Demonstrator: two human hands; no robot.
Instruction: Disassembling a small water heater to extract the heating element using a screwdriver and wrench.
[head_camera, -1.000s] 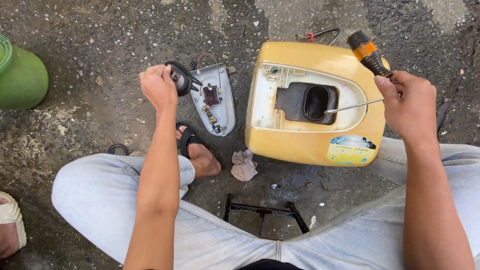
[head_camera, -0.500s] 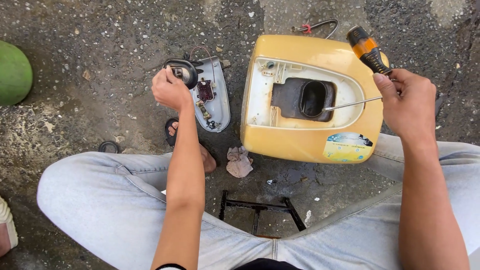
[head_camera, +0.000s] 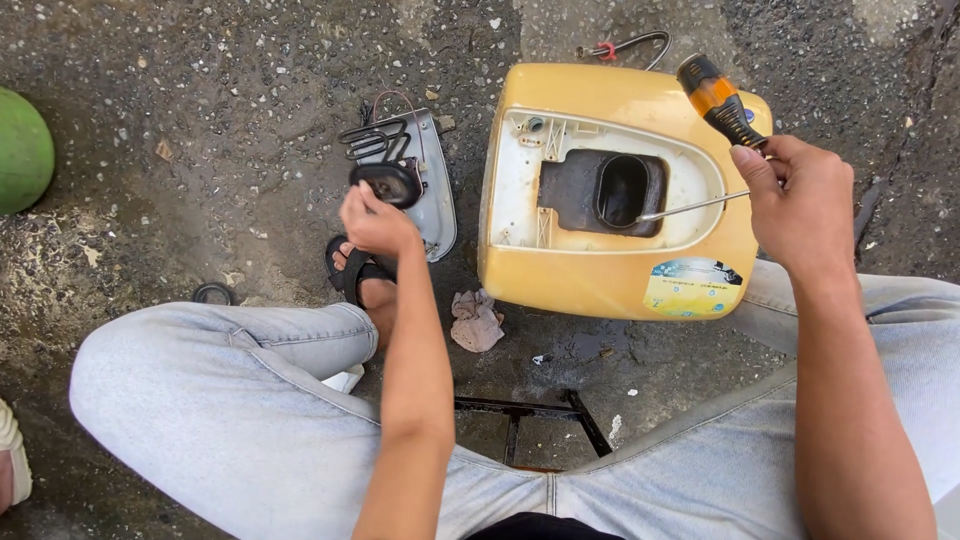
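Head view: left hand (head_camera: 375, 222) pinching a black gasket (head_camera: 387, 183), centre-left, likely light, floppy, best taken by its rim; right hand (head_camera: 800, 205) gripping a screwdriver (head_camera: 722, 102) over the yellow casing (head_camera: 610, 280), upper right.

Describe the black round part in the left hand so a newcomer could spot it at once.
Start at the big yellow housing lying open on the wet concrete. Just left of it lies a grey cover plate carrying a dark coiled heating element. The black round part sits at the plate's left edge, pinched by the left hand; it is the only solid black disc there, unlike the open wire coil above it.
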